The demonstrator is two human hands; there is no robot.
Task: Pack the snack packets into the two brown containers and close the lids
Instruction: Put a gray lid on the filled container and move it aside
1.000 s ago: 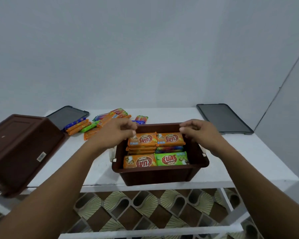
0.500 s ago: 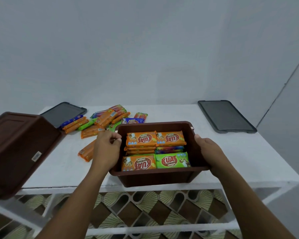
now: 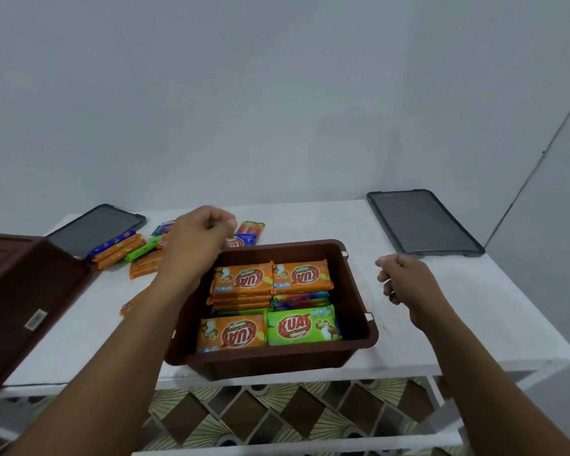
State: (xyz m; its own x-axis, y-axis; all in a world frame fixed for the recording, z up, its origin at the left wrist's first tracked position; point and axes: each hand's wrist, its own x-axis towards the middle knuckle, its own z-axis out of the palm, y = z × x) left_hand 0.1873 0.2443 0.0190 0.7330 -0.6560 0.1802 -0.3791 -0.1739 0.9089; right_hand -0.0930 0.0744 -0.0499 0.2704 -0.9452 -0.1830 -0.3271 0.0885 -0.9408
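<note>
**Loose packets are reached for behind the open box**

The left hand [image 3: 199,236] is held over the loose packets [image 3: 122,250] at the back of the counter [image 3: 458,307], just behind the box [image 3: 277,355]. Its fingers [image 3: 226,222] are curled in, and it cannot be told whether a packet is pinched beneath. The right hand [image 3: 405,279] is held near the box's right wall, its fingers [image 3: 384,274] loosely curled round nothing. The box stands close to the front edge and is filled nearly to the rim with flat stacks [image 3: 241,278]. Further packets would best be laid flat on the lower stacks so a lid [image 3: 422,220] can seat. The box would best be steadied by the right hand. The rest are probably meant for the second box [image 3: 23,291], which is tilted at the left.
</note>
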